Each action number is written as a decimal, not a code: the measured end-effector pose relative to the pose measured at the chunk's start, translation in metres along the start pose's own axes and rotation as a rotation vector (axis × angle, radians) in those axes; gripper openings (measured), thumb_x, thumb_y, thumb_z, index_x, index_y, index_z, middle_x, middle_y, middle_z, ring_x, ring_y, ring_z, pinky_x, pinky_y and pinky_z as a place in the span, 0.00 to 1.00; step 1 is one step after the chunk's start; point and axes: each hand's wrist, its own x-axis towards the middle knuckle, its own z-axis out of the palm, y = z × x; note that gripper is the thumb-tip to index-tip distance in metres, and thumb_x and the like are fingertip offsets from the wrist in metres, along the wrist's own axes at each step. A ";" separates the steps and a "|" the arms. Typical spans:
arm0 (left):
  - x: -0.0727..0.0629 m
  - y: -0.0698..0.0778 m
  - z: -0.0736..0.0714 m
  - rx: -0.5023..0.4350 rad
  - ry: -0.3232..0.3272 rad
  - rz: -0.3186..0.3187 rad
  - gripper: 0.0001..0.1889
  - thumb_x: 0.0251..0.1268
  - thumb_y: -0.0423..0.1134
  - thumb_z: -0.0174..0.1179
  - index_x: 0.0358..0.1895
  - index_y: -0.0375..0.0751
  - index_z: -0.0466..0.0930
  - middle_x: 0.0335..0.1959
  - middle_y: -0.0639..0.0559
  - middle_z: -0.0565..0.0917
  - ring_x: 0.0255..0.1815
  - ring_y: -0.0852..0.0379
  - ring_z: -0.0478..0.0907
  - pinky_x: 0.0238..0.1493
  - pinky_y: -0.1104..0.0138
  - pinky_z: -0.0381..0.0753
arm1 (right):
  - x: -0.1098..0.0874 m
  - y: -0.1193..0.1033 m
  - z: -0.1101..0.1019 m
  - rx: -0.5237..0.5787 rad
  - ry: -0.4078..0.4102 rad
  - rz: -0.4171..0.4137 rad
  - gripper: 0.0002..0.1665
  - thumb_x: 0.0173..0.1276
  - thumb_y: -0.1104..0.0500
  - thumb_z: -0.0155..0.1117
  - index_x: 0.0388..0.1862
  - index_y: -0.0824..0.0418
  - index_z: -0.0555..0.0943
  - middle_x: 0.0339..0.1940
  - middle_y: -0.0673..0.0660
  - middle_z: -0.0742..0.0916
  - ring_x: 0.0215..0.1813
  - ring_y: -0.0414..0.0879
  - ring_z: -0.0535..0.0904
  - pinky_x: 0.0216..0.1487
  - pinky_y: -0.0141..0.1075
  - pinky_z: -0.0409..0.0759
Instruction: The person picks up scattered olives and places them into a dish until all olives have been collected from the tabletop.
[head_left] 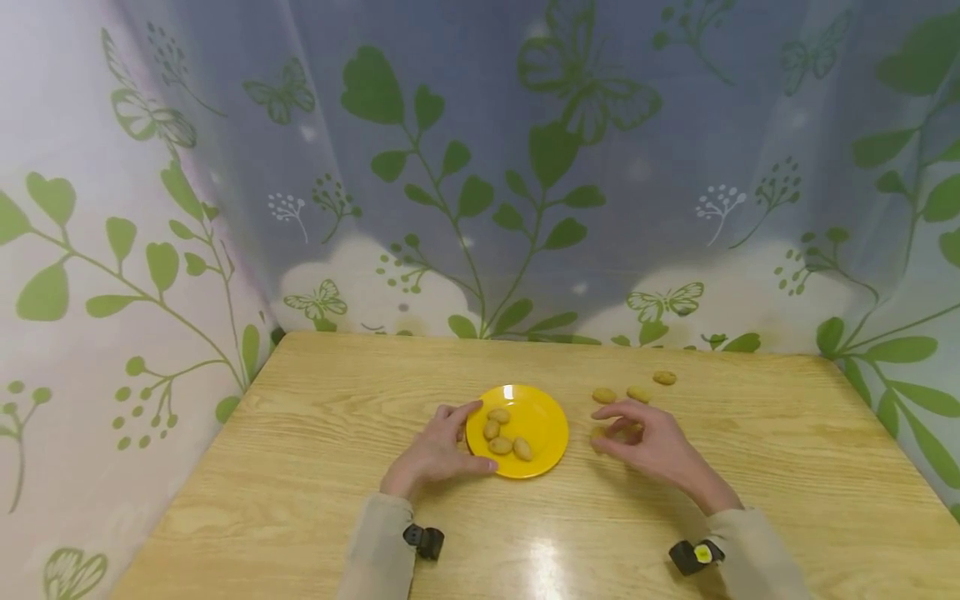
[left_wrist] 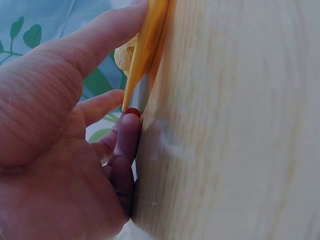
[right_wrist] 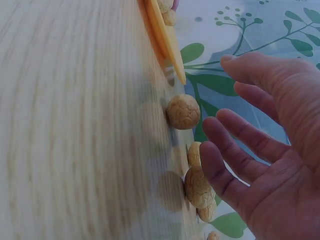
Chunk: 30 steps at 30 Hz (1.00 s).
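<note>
A yellow plate (head_left: pixel 551 442) lies on the table with several small tan, oval, wrinkled nuts (head_left: pixel 522 449) on it, which look like walnuts in the shell. My left hand (head_left: pixel 438 454) holds the plate's left rim: the thumb lies on top, while other fingers sit at and below the edge in the left wrist view. Right of the plate, my right hand (head_left: pixel 660 450) hovers with thumb and fingers apart, over a nut (right_wrist: pixel 183 111) on the table. No contact with that nut shows in the right wrist view. The hand partly hides nuts there in the head view.
Three more nuts (head_left: pixel 603 396) lie beyond my right hand on the wooden table (head_left: pixel 337 375). A curtain (head_left: pixel 480 208) printed with green leaves and butterflies hangs along the table's back edge and both sides.
</note>
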 end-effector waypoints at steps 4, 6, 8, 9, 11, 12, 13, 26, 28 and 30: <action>0.000 0.000 0.000 0.003 -0.002 0.006 0.52 0.52 0.56 0.77 0.81 0.54 0.60 0.68 0.43 0.68 0.61 0.45 0.73 0.64 0.43 0.74 | -0.001 0.005 -0.001 -0.006 -0.007 0.022 0.21 0.64 0.56 0.77 0.55 0.57 0.86 0.58 0.59 0.86 0.49 0.49 0.86 0.43 0.30 0.84; 0.001 0.000 0.000 0.006 -0.002 0.010 0.52 0.52 0.56 0.77 0.81 0.54 0.59 0.68 0.42 0.68 0.61 0.45 0.73 0.64 0.43 0.74 | -0.001 0.007 -0.002 -0.019 -0.007 0.025 0.20 0.64 0.55 0.77 0.54 0.56 0.86 0.57 0.58 0.87 0.50 0.51 0.85 0.43 0.31 0.84; 0.001 0.000 0.000 0.007 -0.004 0.012 0.52 0.53 0.55 0.77 0.81 0.53 0.59 0.67 0.42 0.68 0.60 0.45 0.73 0.65 0.43 0.74 | -0.001 0.009 -0.002 -0.032 -0.010 0.029 0.20 0.63 0.55 0.77 0.54 0.56 0.86 0.54 0.58 0.88 0.49 0.51 0.84 0.42 0.31 0.84; 0.001 0.000 0.000 0.009 -0.004 0.011 0.52 0.53 0.56 0.77 0.81 0.53 0.59 0.67 0.42 0.68 0.61 0.45 0.73 0.65 0.43 0.74 | -0.001 0.010 -0.003 -0.040 -0.014 0.029 0.20 0.63 0.55 0.77 0.54 0.56 0.86 0.52 0.58 0.88 0.48 0.50 0.84 0.41 0.31 0.83; 0.002 -0.001 0.000 0.013 -0.004 0.011 0.52 0.53 0.56 0.77 0.81 0.54 0.59 0.68 0.42 0.68 0.61 0.45 0.73 0.65 0.43 0.74 | -0.001 0.012 -0.003 -0.054 -0.024 0.032 0.21 0.63 0.55 0.76 0.55 0.55 0.86 0.47 0.57 0.89 0.45 0.48 0.84 0.38 0.31 0.83; 0.002 -0.001 0.000 0.015 -0.003 0.011 0.52 0.53 0.56 0.77 0.81 0.54 0.59 0.68 0.42 0.68 0.61 0.45 0.73 0.65 0.43 0.74 | -0.001 0.013 -0.002 -0.059 -0.027 0.035 0.21 0.63 0.56 0.76 0.55 0.55 0.86 0.45 0.56 0.90 0.44 0.46 0.84 0.36 0.31 0.82; 0.002 -0.001 0.000 0.018 -0.003 0.011 0.52 0.53 0.56 0.77 0.81 0.54 0.59 0.68 0.42 0.68 0.61 0.44 0.73 0.65 0.43 0.74 | -0.001 0.013 -0.002 -0.065 -0.033 0.035 0.21 0.63 0.56 0.76 0.55 0.55 0.85 0.43 0.56 0.90 0.43 0.45 0.84 0.35 0.32 0.81; 0.002 -0.003 0.001 0.019 0.000 0.010 0.52 0.52 0.56 0.77 0.81 0.54 0.60 0.68 0.42 0.68 0.65 0.42 0.71 0.68 0.41 0.72 | 0.005 0.014 -0.002 -0.136 -0.101 0.006 0.22 0.63 0.56 0.76 0.57 0.56 0.85 0.36 0.49 0.88 0.35 0.35 0.78 0.32 0.31 0.77; 0.002 -0.003 0.001 0.018 0.002 0.009 0.52 0.52 0.56 0.77 0.81 0.55 0.60 0.68 0.42 0.68 0.65 0.42 0.71 0.68 0.41 0.72 | 0.005 0.014 -0.002 -0.135 -0.106 0.005 0.22 0.63 0.56 0.76 0.56 0.56 0.85 0.35 0.49 0.88 0.35 0.35 0.78 0.31 0.31 0.77; 0.002 -0.003 0.001 0.015 0.005 0.008 0.52 0.52 0.56 0.77 0.81 0.55 0.60 0.68 0.43 0.68 0.65 0.43 0.72 0.68 0.41 0.71 | 0.005 0.014 -0.002 -0.135 -0.112 -0.002 0.22 0.63 0.56 0.76 0.56 0.56 0.85 0.36 0.49 0.88 0.35 0.35 0.78 0.32 0.31 0.77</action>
